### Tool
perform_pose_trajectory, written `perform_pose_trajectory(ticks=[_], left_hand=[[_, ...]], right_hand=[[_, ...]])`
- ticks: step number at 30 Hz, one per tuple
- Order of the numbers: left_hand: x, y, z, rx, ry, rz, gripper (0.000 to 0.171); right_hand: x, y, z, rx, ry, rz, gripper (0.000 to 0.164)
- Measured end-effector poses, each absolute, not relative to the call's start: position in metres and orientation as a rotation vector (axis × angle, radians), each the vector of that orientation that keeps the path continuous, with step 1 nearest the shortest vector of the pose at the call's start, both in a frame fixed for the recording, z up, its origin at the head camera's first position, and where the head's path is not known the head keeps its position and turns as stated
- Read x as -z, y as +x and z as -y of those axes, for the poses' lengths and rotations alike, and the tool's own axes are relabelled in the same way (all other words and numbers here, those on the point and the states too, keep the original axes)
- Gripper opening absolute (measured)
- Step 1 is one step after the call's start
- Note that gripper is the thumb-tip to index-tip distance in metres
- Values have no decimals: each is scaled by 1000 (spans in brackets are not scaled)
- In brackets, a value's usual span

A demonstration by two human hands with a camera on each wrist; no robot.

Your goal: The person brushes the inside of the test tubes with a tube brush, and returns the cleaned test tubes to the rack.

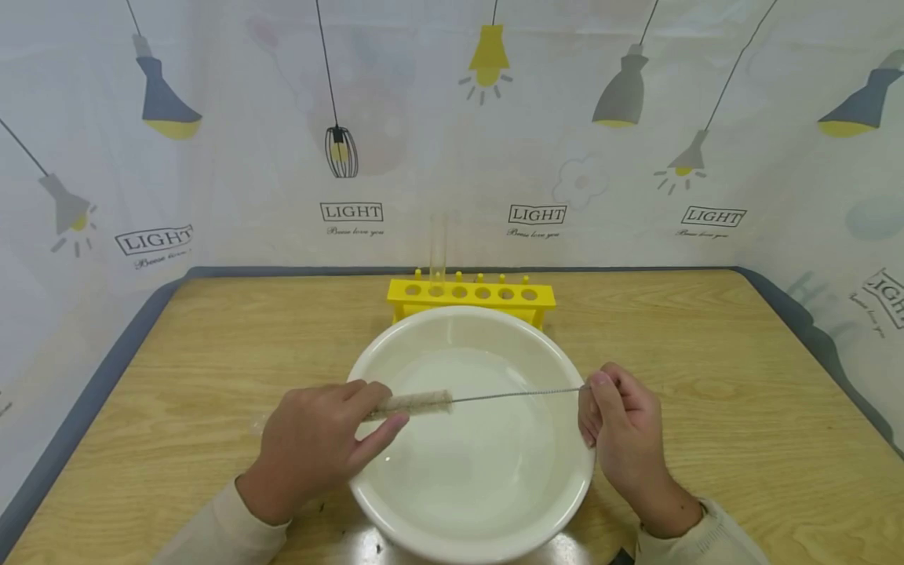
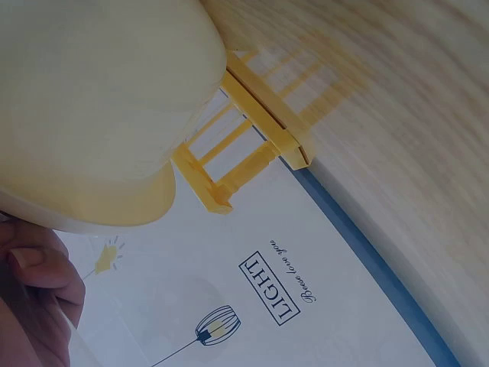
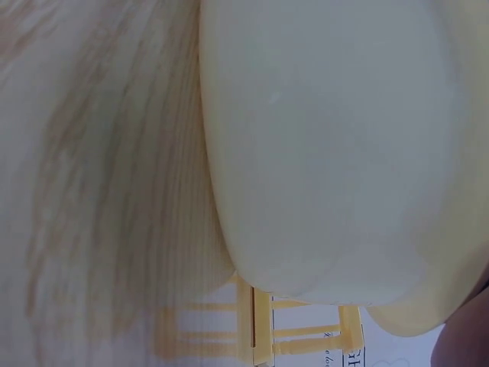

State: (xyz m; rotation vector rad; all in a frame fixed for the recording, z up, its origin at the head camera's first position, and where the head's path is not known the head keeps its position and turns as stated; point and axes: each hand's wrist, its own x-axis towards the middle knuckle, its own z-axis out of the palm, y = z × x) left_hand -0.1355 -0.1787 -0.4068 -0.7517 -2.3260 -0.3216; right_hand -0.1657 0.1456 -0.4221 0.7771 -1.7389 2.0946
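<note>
At mid-frame the left hand [image 1: 321, 439] has fingers clamped round a clear tube [image 1: 417, 402] enclosing a bristled brush [image 1: 515, 394], which the right hand [image 1: 625, 431] pinches by its wire. The backdrop [image 1: 438, 157] above repeatedly reads "LIGHT".

The head view looks forward and down over the basin [image 1: 462, 535]; wrist views, turned sideways, face forward from close beside it, both sharing the rack [image 1: 472, 303] beyond it.

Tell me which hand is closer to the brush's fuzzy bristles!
Left. The left hand is right at one end of the bristles; the right hand is farther off, pinching the wire handle's far end.
</note>
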Motion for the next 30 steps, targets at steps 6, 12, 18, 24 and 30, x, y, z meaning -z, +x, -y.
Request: perform_pose_trajectory(ticks=[6,12,18,24,30], left_hand=[[407,-135,179,321,-749,2354,52],[407,-135,178,325,-753,2348,51],[407,-135,178,313,-748,2340,53],[406,-135,178,317,-752,2313,52],[406,-136,178,317,-754,2292,51]], right_hand=[[422,-165,-145,-2089,769,1747,36],[418,-163,-144,-2074,759,1758,37],[419,-163,-144,-2094,744,1754,37],[423,-165,-143,-2091,788,1703,36],[420,-165,-143,-2094,765,1730,36]])
